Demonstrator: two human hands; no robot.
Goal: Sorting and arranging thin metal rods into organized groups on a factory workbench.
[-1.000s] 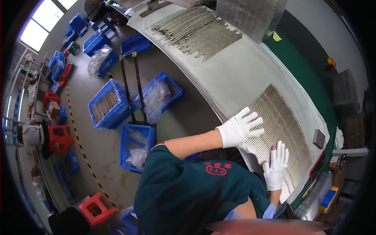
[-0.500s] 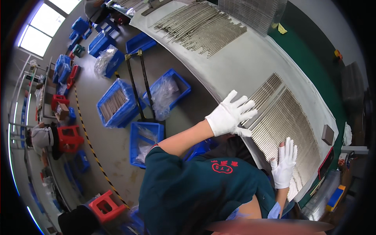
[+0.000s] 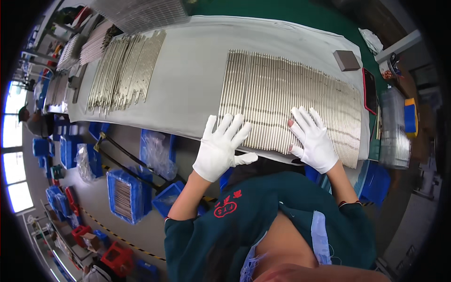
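Note:
Many thin, shiny metal rods (image 3: 286, 84) lie side by side in one flat sheet in front of me. My left hand (image 3: 217, 148), in a white glove, is open with its fingers spread at the near left corner of this sheet. The fingertips reach the near ends of the leftmost rods, and the thumb points right. My right hand (image 3: 315, 143), also gloved in white, lies open over the near ends of the rods further right. Bare fingertips show on its thumb and index finger. Neither hand grasps anything.
A looser batch of rods (image 3: 127, 70) lies on the white table cover (image 3: 188, 70) at left. A grey block (image 3: 346, 60) and a red-edged phone (image 3: 369, 90) sit at right. Blue crates (image 3: 112, 197) and a black-handled cart (image 3: 124, 157) stand on the floor at left.
My view has swung toward the right end of the table. The gap between the narrow left group of rods and the larger group has closed. Both hands remain open.

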